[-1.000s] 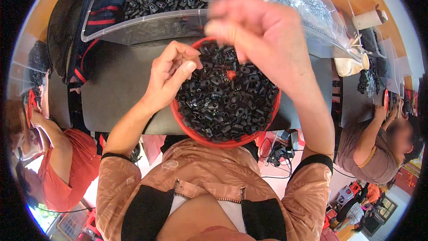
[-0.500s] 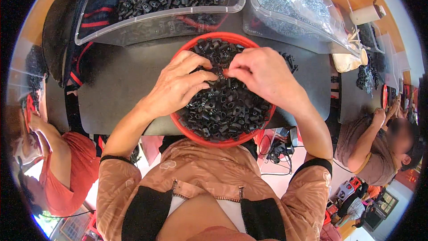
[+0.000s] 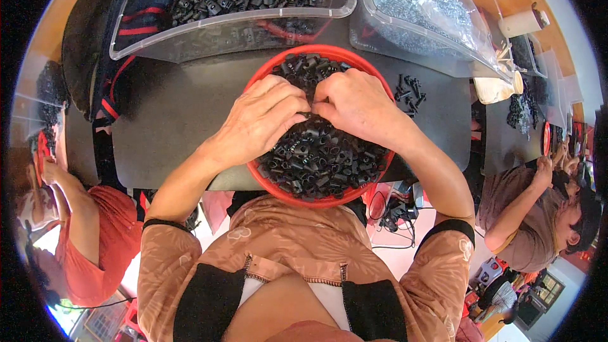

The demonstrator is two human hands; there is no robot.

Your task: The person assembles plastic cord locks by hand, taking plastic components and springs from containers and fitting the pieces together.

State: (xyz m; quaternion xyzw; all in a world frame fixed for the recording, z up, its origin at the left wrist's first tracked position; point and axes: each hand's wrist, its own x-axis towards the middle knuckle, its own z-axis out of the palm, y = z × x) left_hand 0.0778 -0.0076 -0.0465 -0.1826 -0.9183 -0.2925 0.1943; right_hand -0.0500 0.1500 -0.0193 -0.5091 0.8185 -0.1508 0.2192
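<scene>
A round red basin point(image 3: 316, 202), heaped with small black hollow plastic pieces point(image 3: 323, 158), sits at the near edge of the dark table. Over the heap, my left hand point(image 3: 269, 111) is closed, its thumb and fingertips pinched together. My right hand point(image 3: 354, 101) meets it fingertip to fingertip, also in a pinch. Whatever lies between the fingers is too small and too covered to make out. Just right of the basin, several small black parts point(image 3: 411, 92) lie loose on the table.
Behind the basin stands a clear plastic bin point(image 3: 221, 22) of black cord-lock pieces. Beside it, another clear bin point(image 3: 418, 41) holds small shiny metal springs. A dark bag with red stripes point(image 3: 114, 82) lies at the left. Co-workers sit on both sides, one in a red shirt point(image 3: 107, 234).
My hands have come together: the gap between their fingertips has closed. The right hand has shifted slightly left and nearer, showing more of the loose parts beside the basin.
</scene>
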